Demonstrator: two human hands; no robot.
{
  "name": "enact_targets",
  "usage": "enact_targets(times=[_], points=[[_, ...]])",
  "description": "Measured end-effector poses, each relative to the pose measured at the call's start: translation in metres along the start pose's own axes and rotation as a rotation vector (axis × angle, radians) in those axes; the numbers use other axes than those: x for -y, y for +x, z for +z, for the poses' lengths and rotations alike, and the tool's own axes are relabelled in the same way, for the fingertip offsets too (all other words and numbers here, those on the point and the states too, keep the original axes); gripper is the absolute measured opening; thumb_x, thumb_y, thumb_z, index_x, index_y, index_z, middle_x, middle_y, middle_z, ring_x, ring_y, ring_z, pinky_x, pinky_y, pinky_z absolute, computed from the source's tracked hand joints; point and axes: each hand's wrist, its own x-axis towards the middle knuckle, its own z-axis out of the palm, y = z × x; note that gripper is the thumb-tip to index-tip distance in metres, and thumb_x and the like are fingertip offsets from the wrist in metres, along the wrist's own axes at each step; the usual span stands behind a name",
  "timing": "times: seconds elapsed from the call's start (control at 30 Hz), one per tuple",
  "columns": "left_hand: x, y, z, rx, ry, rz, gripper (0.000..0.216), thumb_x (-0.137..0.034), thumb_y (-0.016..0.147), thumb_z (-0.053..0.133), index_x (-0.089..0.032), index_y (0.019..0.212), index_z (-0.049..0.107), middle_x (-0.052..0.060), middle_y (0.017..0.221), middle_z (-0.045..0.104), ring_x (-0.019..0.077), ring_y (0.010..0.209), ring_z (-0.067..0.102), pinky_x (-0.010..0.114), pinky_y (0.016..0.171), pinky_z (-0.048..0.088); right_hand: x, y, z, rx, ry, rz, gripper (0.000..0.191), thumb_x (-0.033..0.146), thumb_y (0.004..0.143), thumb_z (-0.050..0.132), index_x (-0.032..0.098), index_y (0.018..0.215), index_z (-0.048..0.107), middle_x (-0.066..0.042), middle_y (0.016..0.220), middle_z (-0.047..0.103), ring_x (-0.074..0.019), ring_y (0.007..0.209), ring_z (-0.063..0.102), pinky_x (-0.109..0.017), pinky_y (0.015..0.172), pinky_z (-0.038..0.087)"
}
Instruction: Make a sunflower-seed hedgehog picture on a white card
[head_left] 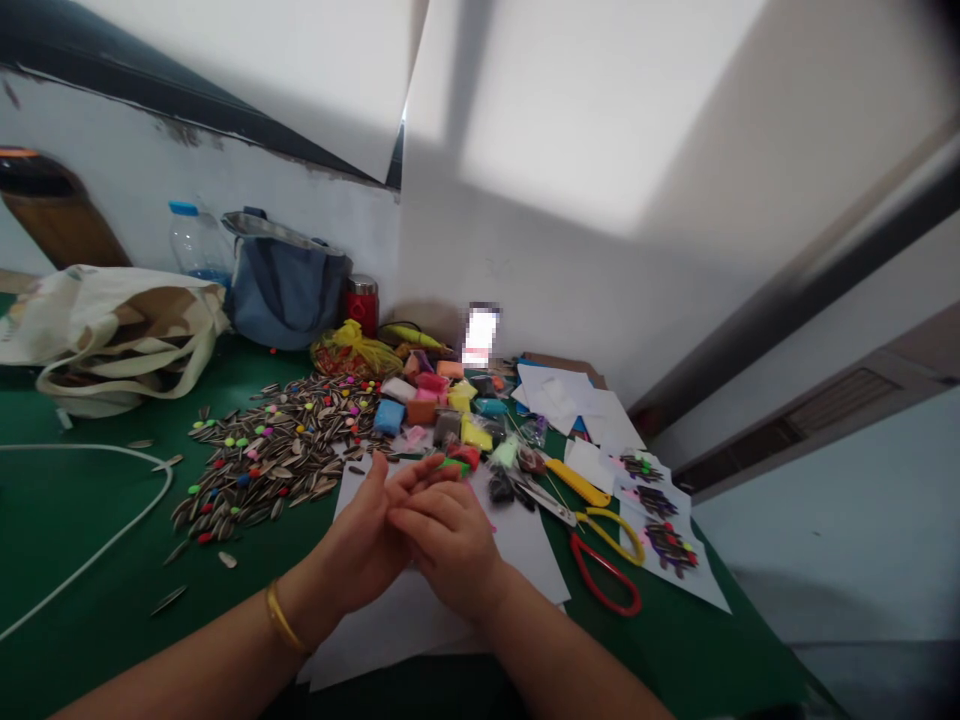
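My left hand (367, 540), with a gold bangle (281, 618) at the wrist, is turned palm up with its fingers stretched out. Across that palm lies my right hand (454, 545), its fingers extended and resting flat on the left. Whatever may be between the palms is hidden. Both hands are above white paper sheets (525, 550). Just beyond the fingertips shows a bright green piece (452, 465), beside a red packet (466, 455); I cannot tell whether the green piece touches my fingers.
Striped sunflower seeds with coloured bits (300, 450) are heaped at left. Wrapped coloured clay packets (420, 411) lie ahead. Scissors (551, 500) and a yellow cutter (577, 482) rest at right, near decorated paper (709, 580). Bags (289, 290) and a white cable (112, 545) are left.
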Motion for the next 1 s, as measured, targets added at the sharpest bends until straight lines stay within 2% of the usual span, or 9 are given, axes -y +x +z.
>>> enact_targets(times=[0.17,0.3,0.47,0.57,0.67,0.77,0.9,1.0], points=[[-0.015,0.005,-0.005,-0.034,-0.085,0.084,0.068,-0.064,0.095,0.027,-0.014,0.133,0.053,0.017,0.136,0.058,0.0260,0.124,0.057,0.039,0.101,0.049,0.003,0.001,-0.004,0.096,-0.080,-0.015,0.031,0.033,0.093,0.058,0.023,0.122,0.065,-0.006,0.116,0.070,-0.0235,0.104,0.059,-0.042,0.092,0.049],[-0.020,0.009,-0.013,-0.056,-0.121,0.201,0.075,-0.069,0.093,0.023,-0.014,0.135,0.051,0.018,0.142,0.053,0.0267,0.128,0.054,0.042,0.104,0.047,0.006,0.004,-0.006,0.214,-0.070,-0.089,0.038,0.044,0.094,0.055,0.025,0.126,0.061,-0.002,0.126,0.068,-0.0223,0.116,0.057,-0.042,0.106,0.040],[-0.015,0.004,-0.013,0.009,-0.139,0.068,0.069,-0.066,0.093,0.032,-0.018,0.139,0.049,0.015,0.140,0.056,0.0265,0.126,0.055,0.042,0.108,0.043,0.005,0.006,-0.005,0.289,-0.147,-0.106,0.065,0.060,0.094,0.046,0.017,0.143,0.045,-0.007,0.143,0.054,-0.0251,0.138,0.040,-0.046,0.121,0.019],[-0.017,0.004,-0.013,0.005,-0.158,0.078,0.070,-0.067,0.093,0.033,-0.017,0.140,0.049,0.014,0.140,0.056,0.0270,0.129,0.053,0.043,0.109,0.042,0.001,0.004,-0.007,0.286,-0.175,-0.077,0.065,0.060,0.095,0.044,0.016,0.144,0.044,-0.008,0.144,0.053,-0.0268,0.141,0.037,-0.052,0.122,0.010],[-0.020,0.007,-0.016,-0.020,-0.150,0.162,0.076,-0.070,0.091,0.029,-0.014,0.138,0.050,0.016,0.140,0.055,0.0280,0.131,0.051,0.044,0.107,0.044,0.000,0.001,-0.007,0.305,-0.139,-0.129,0.059,0.060,0.095,0.045,0.022,0.140,0.049,-0.005,0.139,0.058,-0.0248,0.140,0.039,-0.052,0.123,0.008],[-0.018,0.008,-0.018,-0.010,-0.131,0.150,0.076,-0.070,0.092,0.029,-0.014,0.139,0.049,0.017,0.140,0.056,0.0276,0.129,0.053,0.043,0.107,0.045,0.001,-0.001,-0.003,0.324,-0.116,-0.181,0.064,0.064,0.093,0.045,0.022,0.142,0.047,-0.004,0.141,0.057,-0.0235,0.141,0.038,-0.050,0.123,0.008],[-0.014,0.005,-0.016,0.031,-0.134,0.067,0.071,-0.065,0.093,0.035,-0.017,0.144,0.045,0.015,0.139,0.058,0.0287,0.128,0.054,0.046,0.109,0.041,0.000,0.001,-0.003,0.315,-0.180,-0.117,0.077,0.067,0.091,0.045,0.016,0.148,0.038,-0.010,0.145,0.051,-0.0286,0.144,0.031,-0.057,0.122,0.002],[-0.017,0.006,-0.015,0.006,-0.139,0.115,0.074,-0.068,0.092,0.032,-0.015,0.142,0.047,0.016,0.139,0.057,0.0296,0.129,0.053,0.047,0.109,0.042,-0.001,0.002,-0.007,0.318,-0.195,-0.078,0.070,0.064,0.093,0.044,0.018,0.146,0.041,-0.009,0.144,0.053,-0.0286,0.144,0.031,-0.057,0.121,-0.001]])
